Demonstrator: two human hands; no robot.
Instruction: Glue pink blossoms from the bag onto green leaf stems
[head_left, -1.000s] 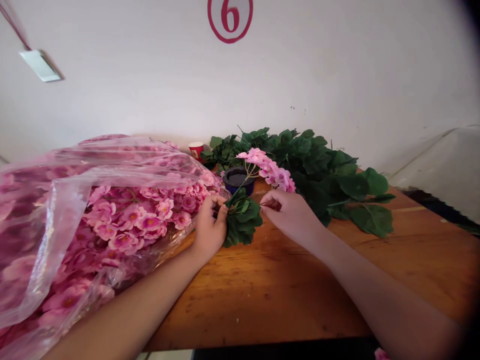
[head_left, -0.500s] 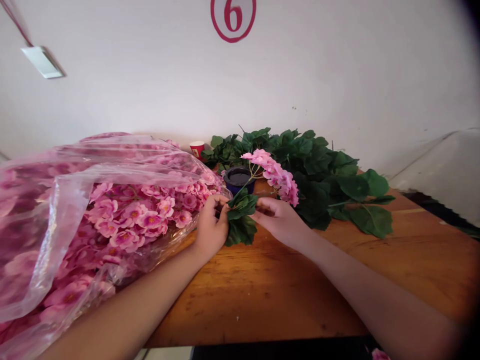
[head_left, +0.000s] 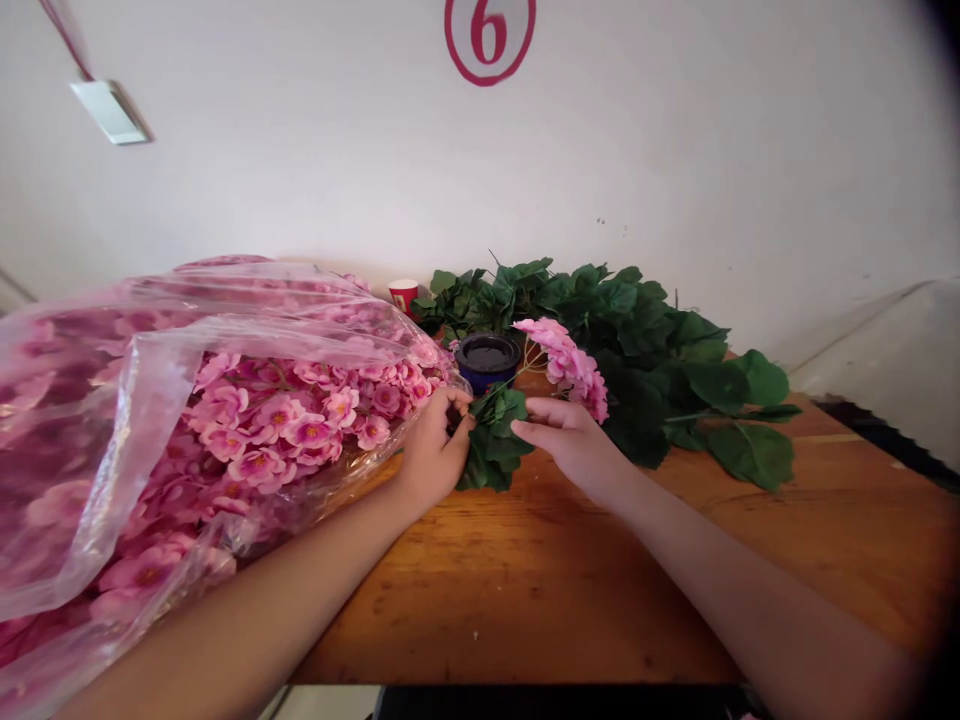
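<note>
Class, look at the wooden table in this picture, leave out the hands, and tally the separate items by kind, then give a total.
Clear plastic bag of pink blossoms: 1
Pink blossom spray: 1
Heap of green leafy stems: 1
Dark blue pot: 1
Red cup: 1
Total: 5

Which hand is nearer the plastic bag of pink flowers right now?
Left. The left hand sits right at the edge of the plastic bag, while the right hand is farther from it, on the other side of the leafy stem.
</note>
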